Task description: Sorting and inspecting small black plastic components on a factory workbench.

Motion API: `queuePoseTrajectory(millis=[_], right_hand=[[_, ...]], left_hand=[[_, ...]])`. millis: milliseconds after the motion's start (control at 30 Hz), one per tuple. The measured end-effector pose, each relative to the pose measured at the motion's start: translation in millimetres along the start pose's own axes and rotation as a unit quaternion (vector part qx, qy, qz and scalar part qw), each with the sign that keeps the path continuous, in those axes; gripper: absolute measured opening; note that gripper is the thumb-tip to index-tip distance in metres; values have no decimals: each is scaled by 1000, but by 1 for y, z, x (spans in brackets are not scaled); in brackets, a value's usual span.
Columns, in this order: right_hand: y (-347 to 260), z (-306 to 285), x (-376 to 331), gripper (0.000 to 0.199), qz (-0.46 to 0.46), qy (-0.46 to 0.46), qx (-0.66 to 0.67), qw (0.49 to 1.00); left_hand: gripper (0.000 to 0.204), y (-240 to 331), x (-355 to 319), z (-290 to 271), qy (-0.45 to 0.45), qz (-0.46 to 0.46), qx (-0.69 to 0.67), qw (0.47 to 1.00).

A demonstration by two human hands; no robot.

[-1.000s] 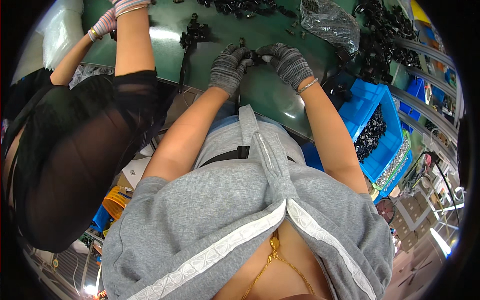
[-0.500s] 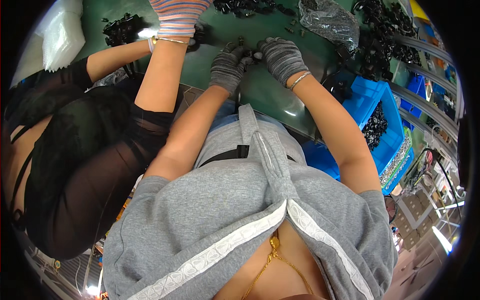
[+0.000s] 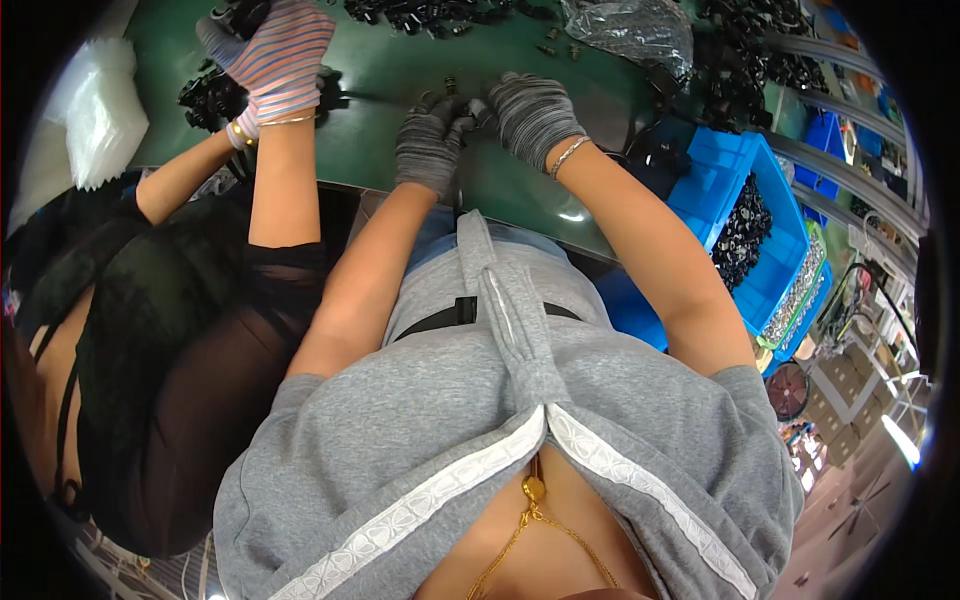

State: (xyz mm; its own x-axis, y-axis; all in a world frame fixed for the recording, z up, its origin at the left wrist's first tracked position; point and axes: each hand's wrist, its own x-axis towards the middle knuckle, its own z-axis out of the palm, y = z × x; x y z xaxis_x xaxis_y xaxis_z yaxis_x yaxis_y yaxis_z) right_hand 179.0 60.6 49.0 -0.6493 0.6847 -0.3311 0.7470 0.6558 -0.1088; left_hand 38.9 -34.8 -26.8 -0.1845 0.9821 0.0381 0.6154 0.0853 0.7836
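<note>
My left hand [image 3: 428,148], in a grey striped knit glove, is closed close to the table's near edge, its fingertips turned toward my right hand. My right hand [image 3: 537,112], gloved the same way, has its fingers bent together just beside the left fingertips. Whatever sits between the fingers is small, dark and mostly hidden, so I cannot tell its kind. Just beyond my left fingertips a small brass-coloured fitting [image 3: 450,84] stands on the green tabletop [image 3: 375,115].
At left, a co-worker's striped-gloved hand [image 3: 285,58] holds a black part near a black parts pile [image 3: 210,97]. Black parts [image 3: 430,12] and a clear plastic bag [image 3: 635,35] lie at the far side. A blue bin [image 3: 710,170] of black pieces stands at right.
The view has shifted, so the table and my hands appear further left. The co-worker's striped glove now shows a black part in it. My hands stay together at the same spot.
</note>
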Motion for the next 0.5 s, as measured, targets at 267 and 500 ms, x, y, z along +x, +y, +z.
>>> queuePoseTrajectory(millis=[267,500], right_hand=[[-15,25,1,39,61,17,37,997],[45,53,-1,37,149,56,195,968]], left_hand=[[30,-2,1,2,2,-9,-14,1000],[32,-8,2,6,-9,0,20,1000]])
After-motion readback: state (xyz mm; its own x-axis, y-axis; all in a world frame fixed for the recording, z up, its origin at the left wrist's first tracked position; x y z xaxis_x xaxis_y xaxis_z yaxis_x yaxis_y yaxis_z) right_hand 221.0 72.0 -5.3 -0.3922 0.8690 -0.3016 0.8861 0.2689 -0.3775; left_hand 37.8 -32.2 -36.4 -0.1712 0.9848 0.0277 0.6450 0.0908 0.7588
